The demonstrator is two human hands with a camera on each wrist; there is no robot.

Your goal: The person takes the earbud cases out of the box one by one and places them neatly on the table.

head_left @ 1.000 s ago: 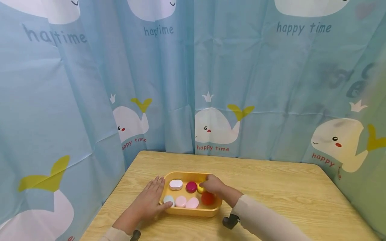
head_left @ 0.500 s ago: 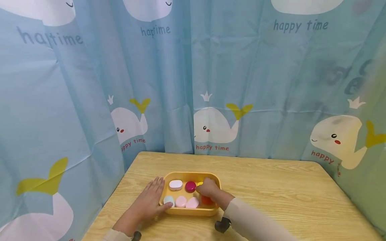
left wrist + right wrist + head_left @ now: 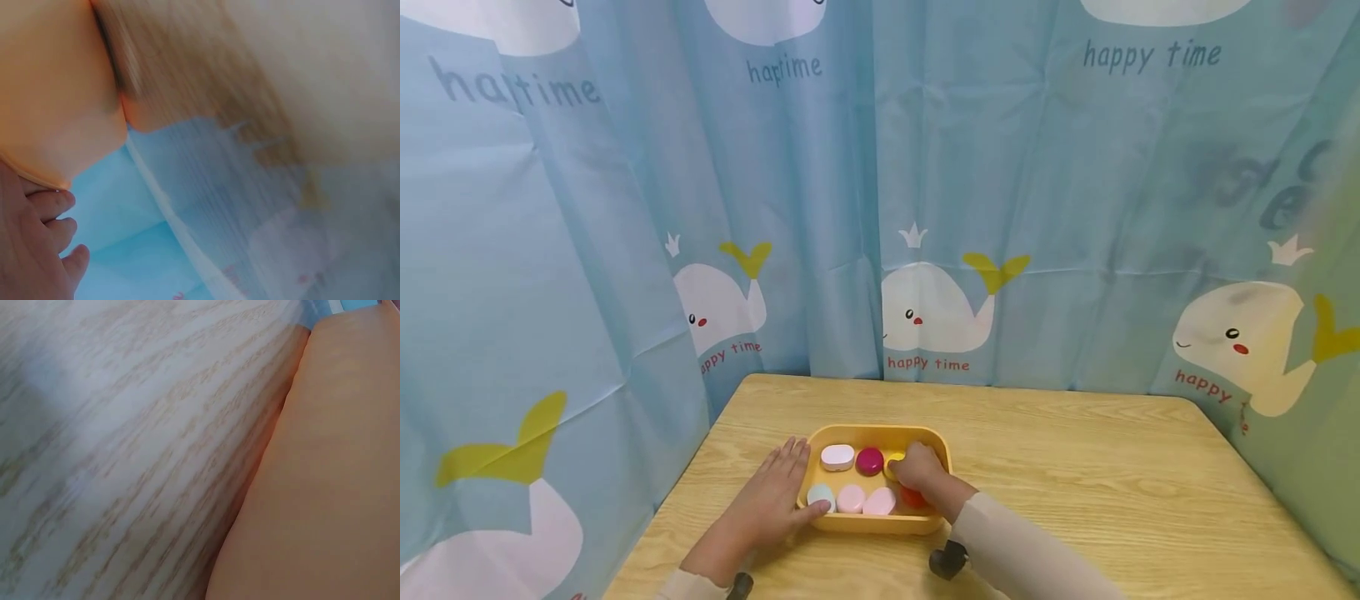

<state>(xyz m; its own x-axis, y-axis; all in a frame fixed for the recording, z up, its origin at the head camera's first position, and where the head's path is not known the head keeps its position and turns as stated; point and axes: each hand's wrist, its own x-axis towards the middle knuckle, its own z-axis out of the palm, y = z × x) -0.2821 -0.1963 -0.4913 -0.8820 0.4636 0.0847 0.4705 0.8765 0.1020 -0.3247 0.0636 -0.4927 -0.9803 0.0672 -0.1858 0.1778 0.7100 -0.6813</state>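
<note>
Curling over yellow piece [image 3: 894, 456], right grip [image 3: 922, 469] pinches it; straight-fingered left grip [image 3: 771, 498] touches tray [image 3: 868, 525].

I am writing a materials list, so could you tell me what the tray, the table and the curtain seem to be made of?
Tray: probably plastic, smooth and fairly matte; its uniform colour and rounded corners suggest moulding.
Table: smooth-looking wood or laminate; the grain shows, but I cannot tell which.
Curtain: thin, printed fabric or plastic sheet; creases and soft folds leave both open.
</note>
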